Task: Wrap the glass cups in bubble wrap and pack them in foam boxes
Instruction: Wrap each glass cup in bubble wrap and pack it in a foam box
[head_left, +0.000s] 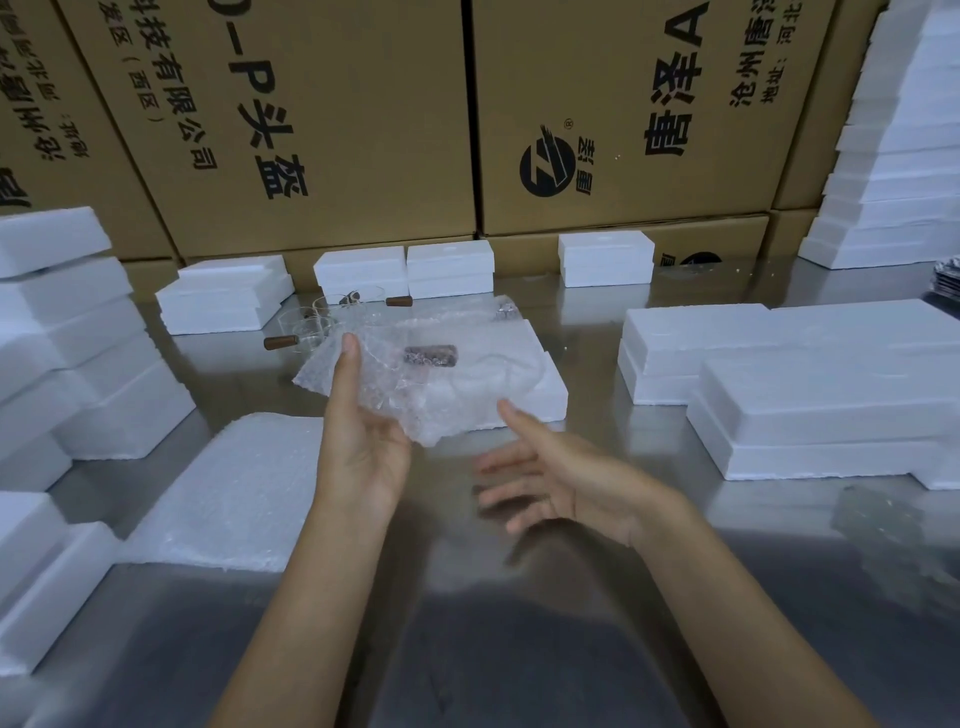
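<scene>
The left hand (363, 447) is holding up a bundle of bubble wrap (415, 379) — thumb on its front, the other fingers hidden behind it — with a brown handle (430, 356) showing through the plastic. The bundle is hovering over an open foam box (540, 374) on the metal table (519, 623). The right hand (561, 483) is hanging just beside it — fingers spread wide, holding nothing. Bare glass cups (317, 325) are standing behind, a stack of bubble-wrap sheets (234, 493) is lying to the left, and cardboard cartons (337, 119) are lining the back.
</scene>
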